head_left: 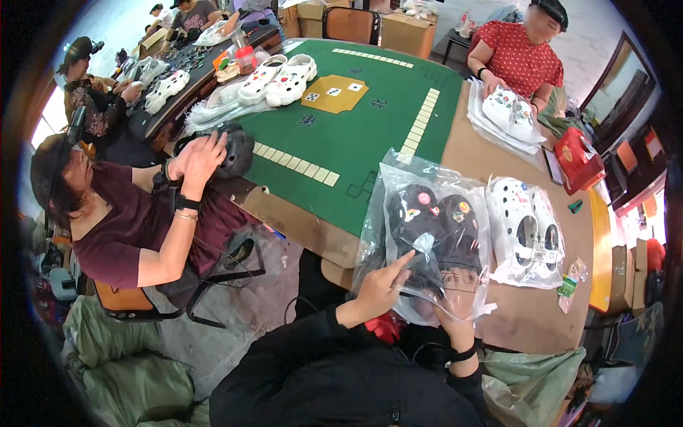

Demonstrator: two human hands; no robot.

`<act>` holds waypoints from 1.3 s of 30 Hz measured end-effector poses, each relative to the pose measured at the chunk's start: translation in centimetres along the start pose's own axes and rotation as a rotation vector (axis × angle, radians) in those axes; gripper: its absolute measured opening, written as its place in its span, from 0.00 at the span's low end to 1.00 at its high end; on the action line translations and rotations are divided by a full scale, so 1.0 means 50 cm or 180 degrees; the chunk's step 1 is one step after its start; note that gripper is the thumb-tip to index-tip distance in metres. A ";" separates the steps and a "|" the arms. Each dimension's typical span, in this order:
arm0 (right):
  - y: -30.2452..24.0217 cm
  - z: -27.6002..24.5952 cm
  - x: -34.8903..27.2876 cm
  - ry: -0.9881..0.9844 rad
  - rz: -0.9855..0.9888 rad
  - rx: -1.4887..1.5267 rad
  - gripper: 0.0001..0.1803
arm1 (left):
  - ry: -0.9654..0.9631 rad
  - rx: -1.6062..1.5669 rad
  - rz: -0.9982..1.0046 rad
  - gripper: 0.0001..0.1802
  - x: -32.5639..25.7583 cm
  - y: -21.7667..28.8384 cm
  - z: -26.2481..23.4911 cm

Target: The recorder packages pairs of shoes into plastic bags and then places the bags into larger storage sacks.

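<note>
A pair of black clogs with coloured charms [434,220] lies inside a clear plastic bag [398,185] at the near edge of the brown table [526,313]. My left hand [384,285] rests on the bag's near left side, index finger stretched over the black clogs. My right hand [455,313] is under or inside the bag's open near end, seen through the plastic, gripping it. Both sleeves are black, and a black band sits on my right wrist.
A bagged pair of white clogs [526,231] lies right of mine. A green game mat [341,135] covers the table's middle, with more white clogs [281,78] at its far end. A person in maroon [142,220] handles a black clog on the left; a person in red [516,57] holds bagged white clogs opposite.
</note>
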State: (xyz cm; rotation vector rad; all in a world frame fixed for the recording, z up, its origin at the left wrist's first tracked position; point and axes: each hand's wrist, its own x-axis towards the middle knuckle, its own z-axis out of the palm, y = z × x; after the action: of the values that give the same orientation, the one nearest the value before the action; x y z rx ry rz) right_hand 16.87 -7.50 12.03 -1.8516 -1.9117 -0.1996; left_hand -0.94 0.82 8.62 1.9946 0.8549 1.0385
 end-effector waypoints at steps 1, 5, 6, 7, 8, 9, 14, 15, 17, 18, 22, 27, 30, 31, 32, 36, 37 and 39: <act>0.002 0.004 0.001 0.0048 -0.0052 -0.0115 0.23 | -0.0174 -0.0098 -0.0051 0.30 -0.004 0.007 -0.003; 0.004 0.042 0.020 0.0172 0.0383 0.0086 0.24 | -0.0553 -0.0160 0.0206 0.33 -0.039 -0.002 -0.004; -0.003 0.045 0.035 0.0064 0.0671 0.0048 0.24 | -0.0300 -0.0194 0.0326 0.35 -0.043 -0.019 0.001; -0.009 0.045 0.043 0.0064 0.0681 0.0049 0.24 | -0.0310 -0.0195 0.0325 0.35 -0.051 -0.031 0.002; -0.013 0.045 0.051 -0.0023 0.0694 -0.0064 0.25 | -0.0259 -0.0186 0.0169 0.35 -0.037 -0.022 -0.013; -0.016 0.045 0.057 -0.0111 0.0706 -0.0177 0.27 | -0.0206 -0.0178 0.0012 0.35 -0.030 -0.018 -0.024; -0.016 0.064 0.044 0.0288 0.0838 -0.0999 0.51 | -0.0539 -0.0019 -0.0244 0.39 -0.037 -0.017 -0.022; -0.011 0.065 0.036 0.0277 0.0829 -0.0995 0.51 | -0.0526 0.0246 -0.0125 0.41 -0.041 -0.020 -0.016; 0.005 0.065 0.007 0.0588 0.0843 -0.0530 0.50 | -0.0493 0.0511 -0.0014 0.43 -0.046 -0.021 -0.017; 0.002 0.059 -0.005 0.0503 0.0798 -0.0600 0.54 | -0.0662 0.0771 -0.0107 0.45 -0.047 -0.020 -0.022; 0.019 0.077 -0.079 0.0242 0.1245 -0.0376 0.53 | -0.1210 0.1288 -0.0590 0.45 -0.033 -0.010 -0.040; 0.022 0.033 -0.089 -0.0277 0.1614 -0.0234 0.52 | -0.0865 0.1257 -0.0508 0.48 -0.040 -0.021 -0.033; 0.035 0.050 -0.099 0.0083 0.1469 0.0050 0.52 | -0.0710 0.1091 -0.0492 0.49 -0.042 -0.022 -0.033; 0.035 0.050 -0.099 0.0038 0.1529 -0.0012 0.53 | -0.0651 0.0991 -0.0505 0.49 -0.043 -0.023 -0.033; 0.034 0.049 -0.096 -0.0006 0.1591 -0.0074 0.53 | -0.0641 0.0994 -0.0509 0.49 -0.044 -0.026 -0.032; 0.017 0.045 -0.079 -0.0154 0.1910 0.0157 0.53 | -0.0614 0.0884 -0.0399 0.49 -0.046 -0.031 -0.032; 0.014 0.050 -0.075 -0.0124 0.1895 0.0199 0.53 | -0.0636 0.0792 -0.0367 0.49 -0.045 -0.031 -0.032; 0.014 0.062 -0.075 -0.0093 0.1885 0.0245 0.53 | -0.0728 0.0842 -0.0399 0.49 -0.044 -0.034 -0.029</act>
State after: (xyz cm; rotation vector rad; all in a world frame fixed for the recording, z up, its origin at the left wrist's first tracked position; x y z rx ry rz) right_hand 16.78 -9.55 7.56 -2.2744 -1.2860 0.0945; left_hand -3.54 0.36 7.00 2.1947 1.0177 0.6375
